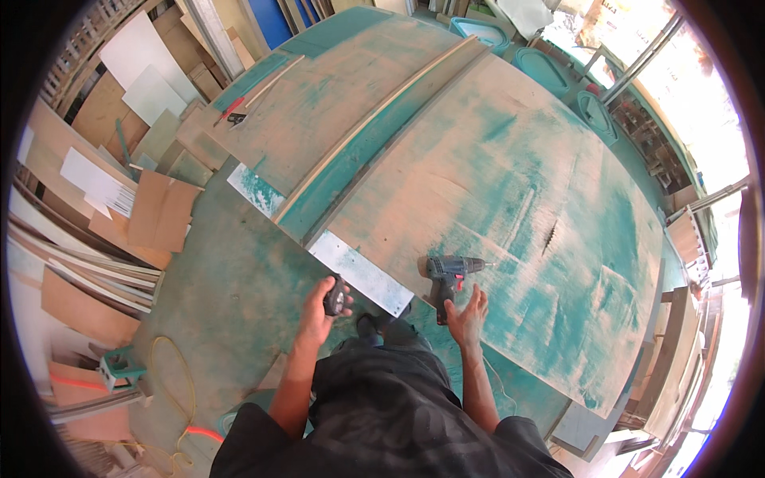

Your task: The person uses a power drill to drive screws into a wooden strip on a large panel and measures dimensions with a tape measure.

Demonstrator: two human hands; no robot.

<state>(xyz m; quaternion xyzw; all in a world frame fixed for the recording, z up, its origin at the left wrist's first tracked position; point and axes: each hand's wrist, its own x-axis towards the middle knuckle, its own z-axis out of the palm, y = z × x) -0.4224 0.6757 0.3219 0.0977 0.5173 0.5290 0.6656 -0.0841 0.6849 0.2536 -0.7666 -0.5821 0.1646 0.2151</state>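
My left hand (pixel 315 309) is closed around a small black tape measure (pixel 336 299), held off the table's near edge. Beside the handle of a dark cordless drill (pixel 451 275), my right hand (pixel 468 315) has its fingers apart. Its thumb is at the handle; whether it touches is hard to tell. The drill lies on its side on a large green-stained plywood board (pixel 486 183), with its bit pointing right. A white strip (pixel 362 273) lies along the board's near edge, between my two hands.
A long wooden strip (pixel 381 119) runs away beside a green gap between boards. Red-handled pliers (pixel 231 109) and a thin stick (pixel 275 81) lie farther left. Panels (pixel 159 211) lean at left. A yellow hose or cord (pixel 191 382) loops on the floor. Green trays (pixel 542 70) stand behind.
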